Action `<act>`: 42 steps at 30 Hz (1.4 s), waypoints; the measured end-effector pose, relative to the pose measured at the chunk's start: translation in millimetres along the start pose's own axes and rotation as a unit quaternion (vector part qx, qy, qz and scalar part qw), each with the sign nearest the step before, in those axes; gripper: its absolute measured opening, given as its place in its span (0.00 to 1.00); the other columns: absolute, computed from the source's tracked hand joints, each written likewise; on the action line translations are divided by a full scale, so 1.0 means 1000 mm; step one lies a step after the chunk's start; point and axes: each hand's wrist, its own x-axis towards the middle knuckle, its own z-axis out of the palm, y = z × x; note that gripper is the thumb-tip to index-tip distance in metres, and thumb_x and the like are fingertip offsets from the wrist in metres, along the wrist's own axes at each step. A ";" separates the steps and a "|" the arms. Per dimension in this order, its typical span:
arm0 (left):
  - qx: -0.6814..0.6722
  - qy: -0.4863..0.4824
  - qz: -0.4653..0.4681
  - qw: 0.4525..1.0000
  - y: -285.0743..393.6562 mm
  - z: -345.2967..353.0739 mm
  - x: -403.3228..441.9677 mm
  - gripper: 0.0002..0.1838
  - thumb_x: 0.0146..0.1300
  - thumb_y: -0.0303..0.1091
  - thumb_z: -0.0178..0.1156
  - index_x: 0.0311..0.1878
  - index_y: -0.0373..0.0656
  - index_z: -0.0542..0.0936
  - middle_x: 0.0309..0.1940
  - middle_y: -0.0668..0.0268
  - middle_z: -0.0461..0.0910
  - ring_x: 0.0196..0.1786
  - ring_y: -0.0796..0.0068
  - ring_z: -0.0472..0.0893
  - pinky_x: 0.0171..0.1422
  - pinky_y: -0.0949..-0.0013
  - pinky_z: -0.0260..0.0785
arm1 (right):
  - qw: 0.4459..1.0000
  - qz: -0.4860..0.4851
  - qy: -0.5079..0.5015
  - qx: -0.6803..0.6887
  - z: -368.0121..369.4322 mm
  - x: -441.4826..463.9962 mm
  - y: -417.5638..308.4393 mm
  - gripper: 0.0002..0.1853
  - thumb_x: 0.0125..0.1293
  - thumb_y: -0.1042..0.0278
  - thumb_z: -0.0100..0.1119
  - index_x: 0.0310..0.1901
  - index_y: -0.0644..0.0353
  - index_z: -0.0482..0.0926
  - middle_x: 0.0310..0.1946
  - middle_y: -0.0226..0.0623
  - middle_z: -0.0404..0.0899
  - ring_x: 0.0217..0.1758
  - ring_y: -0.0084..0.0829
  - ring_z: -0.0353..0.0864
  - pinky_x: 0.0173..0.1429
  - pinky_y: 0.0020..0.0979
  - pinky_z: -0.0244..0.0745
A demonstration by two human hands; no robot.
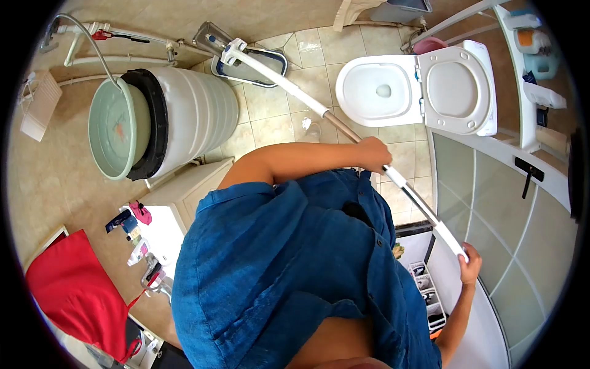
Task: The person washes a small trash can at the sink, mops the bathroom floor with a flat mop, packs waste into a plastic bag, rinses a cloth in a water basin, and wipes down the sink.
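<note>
A long mop [279, 80] with a white and bronze pole runs diagonally across the view. My left hand [373, 154] is wrapped around the middle of its pole, out in front of my blue shirt. At the pole's upper end, my right hand [470, 264] has its fingers closed on the white grip. The pole's far end, with a white joint, reaches over a grey bucket with a dark blue rim [270, 82] on the tiled floor. Whether the mop's head sits inside the bucket or just above it I cannot tell.
An open toilet [378, 117] stands on the right, near a frosted glass door [510, 215]. A white barrel [196, 117] carrying a green basin [98, 138] is at left. A sink counter [166, 230] and a red cloth [74, 289] are at lower left. Bottles fill a shelf [519, 74].
</note>
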 end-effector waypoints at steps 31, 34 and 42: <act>-0.192 0.136 -0.019 0.972 -0.106 -0.021 -0.058 0.13 0.55 0.36 0.66 0.44 0.49 0.82 0.32 0.63 0.82 0.40 0.61 0.82 0.47 0.60 0.73 | 0.937 0.182 -0.281 0.096 -0.099 0.096 -0.283 0.32 0.49 0.74 0.57 0.62 0.60 0.75 0.23 0.33 0.77 0.23 0.18 0.75 0.23 0.23 0.68; -0.322 0.240 -0.052 0.914 -0.145 -0.010 -0.081 0.19 0.56 0.33 0.65 0.53 0.48 0.80 0.43 0.62 0.81 0.48 0.65 0.80 0.54 0.63 0.72 | 0.966 0.054 -0.251 0.008 -0.085 0.088 -0.260 0.30 0.45 0.77 0.61 0.56 0.63 0.77 0.23 0.40 0.78 0.21 0.28 0.75 0.30 0.31 0.73; -0.642 0.382 -0.529 0.403 -0.272 0.033 -0.105 0.28 0.62 0.40 0.65 0.60 0.34 0.70 0.52 0.51 0.72 0.52 0.51 0.75 0.48 0.47 0.74 | 0.972 -0.010 -0.192 -0.132 -0.082 0.057 -0.324 0.27 0.43 0.79 0.60 0.51 0.61 0.79 0.24 0.55 0.79 0.27 0.52 0.81 0.37 0.40 0.77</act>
